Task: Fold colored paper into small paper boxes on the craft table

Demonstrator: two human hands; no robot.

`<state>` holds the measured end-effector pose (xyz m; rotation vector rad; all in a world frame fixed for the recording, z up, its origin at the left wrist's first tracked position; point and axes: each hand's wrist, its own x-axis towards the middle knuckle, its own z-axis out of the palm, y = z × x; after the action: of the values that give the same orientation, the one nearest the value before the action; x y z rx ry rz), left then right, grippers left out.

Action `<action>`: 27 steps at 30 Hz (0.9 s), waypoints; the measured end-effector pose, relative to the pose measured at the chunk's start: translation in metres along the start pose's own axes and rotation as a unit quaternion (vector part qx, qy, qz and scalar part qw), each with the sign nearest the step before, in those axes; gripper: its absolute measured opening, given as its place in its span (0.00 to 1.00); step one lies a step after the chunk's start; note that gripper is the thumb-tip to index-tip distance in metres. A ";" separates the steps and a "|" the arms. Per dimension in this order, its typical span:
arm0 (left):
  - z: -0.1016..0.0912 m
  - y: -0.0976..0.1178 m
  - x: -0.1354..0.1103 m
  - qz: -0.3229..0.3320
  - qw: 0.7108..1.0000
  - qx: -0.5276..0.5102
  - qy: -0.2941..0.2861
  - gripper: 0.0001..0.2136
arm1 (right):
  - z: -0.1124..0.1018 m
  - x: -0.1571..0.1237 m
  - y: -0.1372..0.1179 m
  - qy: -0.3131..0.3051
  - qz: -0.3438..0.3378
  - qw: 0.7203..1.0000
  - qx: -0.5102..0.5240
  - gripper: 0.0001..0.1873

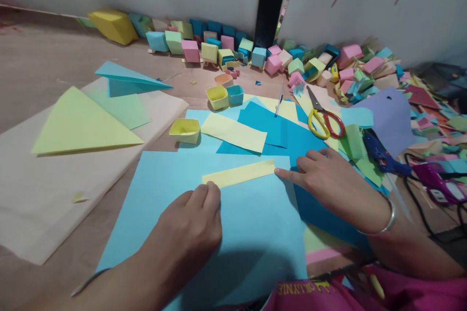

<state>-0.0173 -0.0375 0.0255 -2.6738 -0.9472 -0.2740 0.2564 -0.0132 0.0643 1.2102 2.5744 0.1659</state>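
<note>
A folded pale yellow paper strip (239, 174) lies slightly slanted on a light blue paper sheet (251, 233). My left hand (193, 218) is closed at the strip's left end, fingers bent and their tips on its lower edge; the thumb is hidden. At the right end, my right hand (324, 182) touches the strip with an outstretched index finger, while its other fingers are loosely bent. Just beyond lies a pale yellow paper piece (235, 132), beside a small yellow paper box (185, 130). Darker blue paper (302, 138) spreads under and past my right hand.
Scissors (323, 119), a pen (279, 99) and a blue glue gun (383, 153) lie to the right, near a cable. Several paper boxes (190, 51) line the wall, with a phone (268, 17) leaning there. Folded yellow paper (85, 126) rests at left.
</note>
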 end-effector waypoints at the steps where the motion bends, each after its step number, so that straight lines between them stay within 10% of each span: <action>1: 0.000 0.000 0.000 -0.002 1.000 0.001 -0.002 0.18 | 0.000 -0.001 0.001 -0.003 0.002 1.000 -0.001 0.25; 9: 0.003 -0.007 0.002 -0.014 1.000 0.020 -0.015 0.14 | -0.002 0.006 -0.009 -0.020 0.026 0.999 0.002 0.17; 20: 0.023 -0.023 0.013 -0.088 0.986 -0.141 -0.028 0.07 | 0.027 0.039 -0.018 0.241 -0.026 0.969 0.040 0.11; 24: 0.021 -0.028 0.011 -0.114 0.981 -0.157 0.018 0.11 | 0.026 0.039 -0.018 0.279 0.022 0.932 0.229 0.09; 27: 0.017 -0.034 0.013 -0.218 0.944 -0.249 0.001 0.12 | 0.023 0.039 -0.016 0.182 0.094 0.849 0.487 0.08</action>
<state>-0.0277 0.0011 0.0203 -2.8523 -1.6580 -0.6927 0.2282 0.0066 0.0309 1.8870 2.9124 -1.1147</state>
